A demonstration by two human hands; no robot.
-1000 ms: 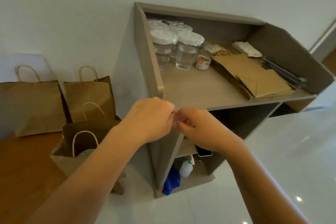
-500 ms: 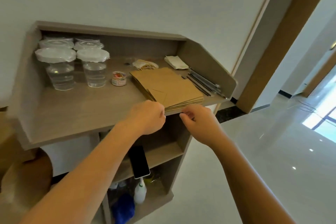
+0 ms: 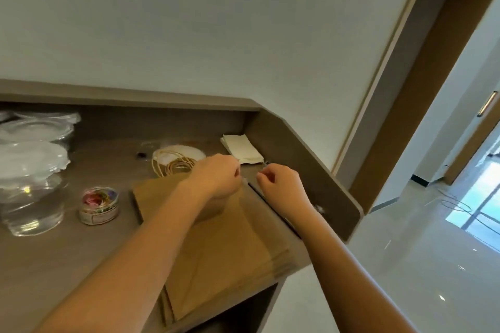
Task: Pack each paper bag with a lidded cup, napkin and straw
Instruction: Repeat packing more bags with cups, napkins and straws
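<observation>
While both hands hover mid-frame over the flat paper bags (image 3: 224, 246), the left hand (image 3: 216, 178) and right hand (image 3: 281, 186) have fingers curled; whether they pinch anything cannot be told. Straws (image 3: 273, 205) lie just right; one should be lifted singly.

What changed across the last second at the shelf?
Both hands moved from the shelf's front edge to its back right: the left hand now hovers over the flat paper bags, the right hand above the straws, near the napkins. Nothing visibly picked up. The cups, small tin and bag stack stayed put.
</observation>
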